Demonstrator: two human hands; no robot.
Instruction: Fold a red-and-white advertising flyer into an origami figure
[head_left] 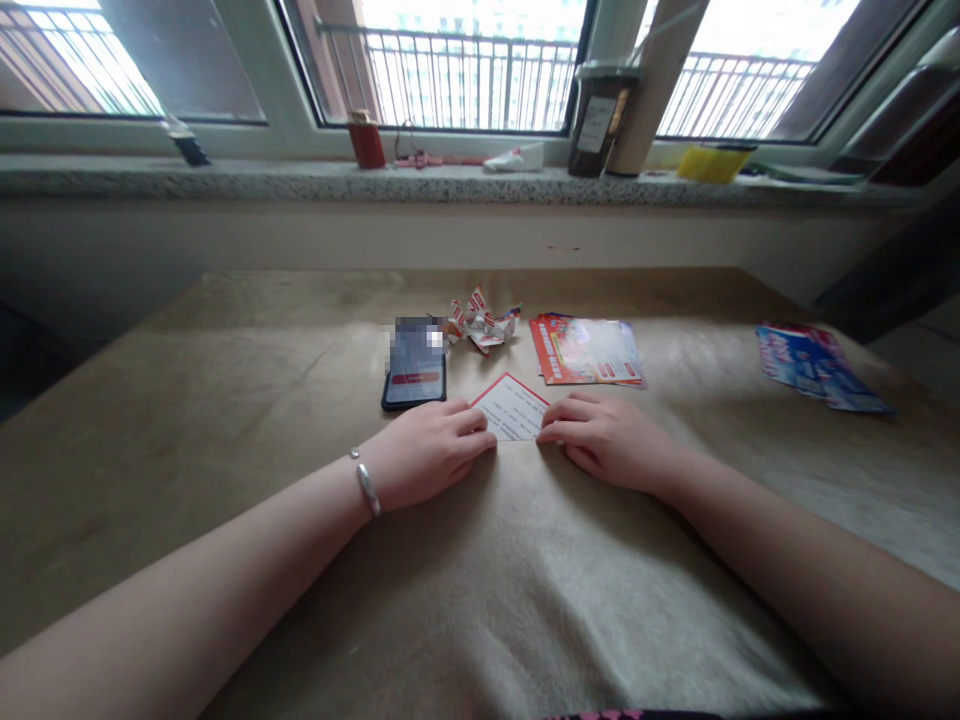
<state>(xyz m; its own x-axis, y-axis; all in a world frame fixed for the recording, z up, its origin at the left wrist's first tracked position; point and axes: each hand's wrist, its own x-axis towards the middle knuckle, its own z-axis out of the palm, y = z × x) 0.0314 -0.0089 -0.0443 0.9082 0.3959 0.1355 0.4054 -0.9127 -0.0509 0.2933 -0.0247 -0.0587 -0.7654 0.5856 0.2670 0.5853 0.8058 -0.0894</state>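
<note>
Speckled windowsill (262,184) and tan tabletop (225,360), both scattered with small things.
Along the sill, left to right: a red cylinder (367,142), a crumpled white piece (514,158), a dark lidded container (595,125) with a pale label, a yellow item (706,164); beyond the glass, a railing (480,37). On the tabletop, a phone (415,365) with lit screen, crumpled red-and-white paper (486,332) just beside, then stacked orange leaflets (589,350); well apart at far right, overlapping blue leaflets (802,362).

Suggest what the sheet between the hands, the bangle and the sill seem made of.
Sheet: probably matte paper; thin, printed, crisp-edged.
Bangle: likely polished metal, judging by its silvery shine.
Sill: looks like granite, from its grey speckling; imitation stone possible, finish unclear.
</note>
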